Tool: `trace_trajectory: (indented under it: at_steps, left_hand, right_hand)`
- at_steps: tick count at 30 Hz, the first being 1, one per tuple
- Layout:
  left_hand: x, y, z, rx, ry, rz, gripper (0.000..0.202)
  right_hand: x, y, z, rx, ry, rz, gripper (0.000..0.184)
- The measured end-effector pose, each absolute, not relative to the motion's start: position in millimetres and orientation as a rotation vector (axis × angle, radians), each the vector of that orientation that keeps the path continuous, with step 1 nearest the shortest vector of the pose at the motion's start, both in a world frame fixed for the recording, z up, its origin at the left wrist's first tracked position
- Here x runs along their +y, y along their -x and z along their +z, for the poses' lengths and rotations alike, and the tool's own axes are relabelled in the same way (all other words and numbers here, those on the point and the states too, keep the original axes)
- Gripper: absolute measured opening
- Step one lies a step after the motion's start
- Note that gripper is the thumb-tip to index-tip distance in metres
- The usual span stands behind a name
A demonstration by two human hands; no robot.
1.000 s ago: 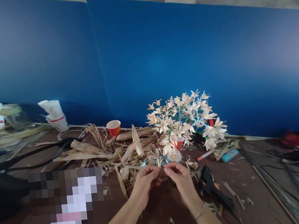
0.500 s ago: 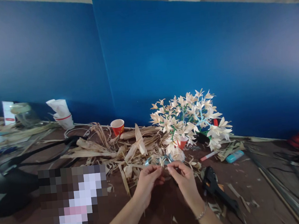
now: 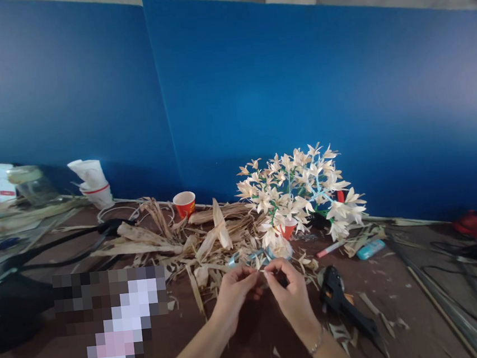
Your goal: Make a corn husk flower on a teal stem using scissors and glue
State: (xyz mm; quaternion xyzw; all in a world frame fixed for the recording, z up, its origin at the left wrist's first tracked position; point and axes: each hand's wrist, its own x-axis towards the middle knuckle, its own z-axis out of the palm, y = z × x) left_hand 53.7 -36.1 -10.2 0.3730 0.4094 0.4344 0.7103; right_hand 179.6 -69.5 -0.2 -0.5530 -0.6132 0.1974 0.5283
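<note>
My left hand [image 3: 240, 292] has its thumb and fingers pinched around a small pale corn-husk flower [image 3: 259, 262]. Right beside it, the thumb and forefinger of my right hand [image 3: 288, 288] close on a small pale husk piece, mostly covered by the fingertips. The two sets of fingertips nearly touch above the table. Behind them stands a bunch of husk flowers [image 3: 294, 187] on green and light-blue stems, around a red paper cup [image 3: 288, 229]. A roll of clear tape [image 3: 279, 249] lies just past my fingers. A black glue gun [image 3: 346, 303] rests to the right of my right hand.
Dry corn husks [image 3: 210, 235] are heaped behind my left hand. A red cup [image 3: 185, 205] and white cups [image 3: 96, 190] stand along the blue wall. Right lie a marker [image 3: 330, 248], a light-blue packet [image 3: 371, 249] and long rods [image 3: 438, 300]; left are a black lamp-like object [image 3: 6, 305] and a blurred-out patch.
My right fingertips have moved left, closer to the left fingertips and the small flower. The whole view has shifted slightly; the table things stay put.
</note>
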Motion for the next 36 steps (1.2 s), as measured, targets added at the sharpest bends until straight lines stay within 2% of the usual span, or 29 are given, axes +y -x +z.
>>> trace_trajectory:
  at_steps: [36]
  left_hand:
    - [-37.3,-56.2,-12.5,1.04,-1.129,1.012,0.019]
  right_hand:
    - [-69.2,-178.4,-4.4,-1.541,1.235,0.298,0.012]
